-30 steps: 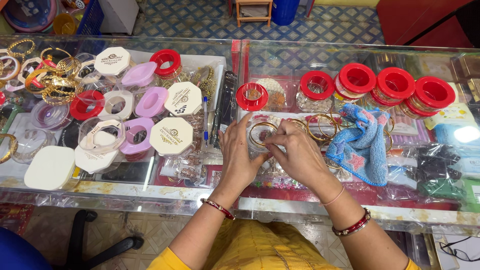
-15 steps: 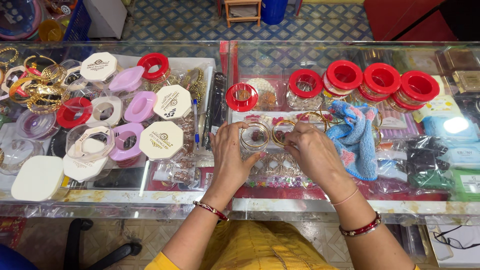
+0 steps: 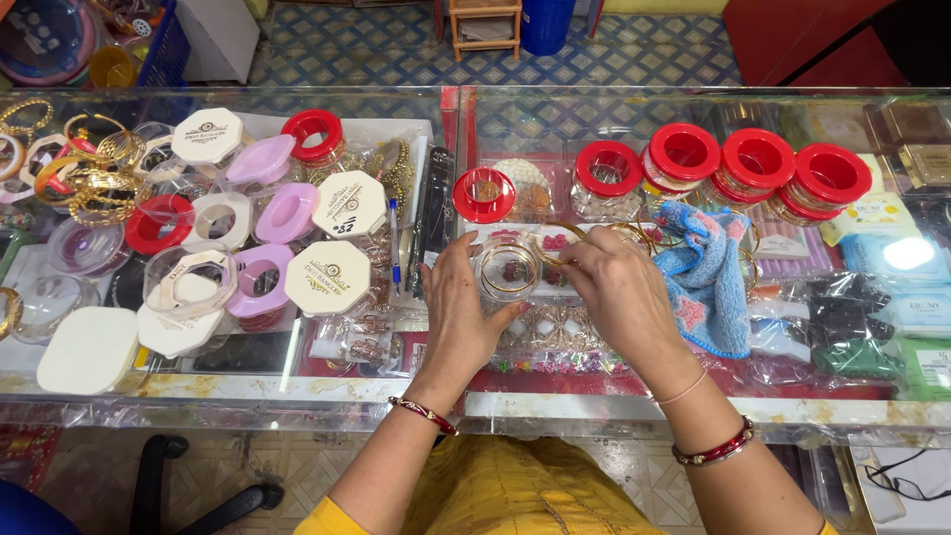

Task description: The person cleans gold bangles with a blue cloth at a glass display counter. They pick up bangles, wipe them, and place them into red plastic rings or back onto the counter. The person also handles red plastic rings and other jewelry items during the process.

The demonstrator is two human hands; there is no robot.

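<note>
My left hand (image 3: 463, 309) rests on the glass counter (image 3: 555, 406), its fingers against the left side of a clear round bangle box (image 3: 509, 267) holding gold bangles. My right hand (image 3: 616, 290) is to the right of that box, fingertips pinching a thin gold bangle (image 3: 580, 234) at the box's rim. A red-lidded clear box (image 3: 483, 194) stands just behind the hands. A blue towel (image 3: 709, 277) lies right beside my right hand.
Several red-lidded bangle jars (image 3: 750, 163) line the back right. White, pink and red bangle boxes (image 3: 297, 233) crowd the left, with loose gold bangles (image 3: 94, 173) at far left. Packets in plastic (image 3: 862, 317) lie at right. A pen (image 3: 395, 243) lies left of my left hand.
Both hands stay at the clear bangle box; my right hand's fingers have shifted toward its rim with the gold bangle. The view has drifted slightly.
</note>
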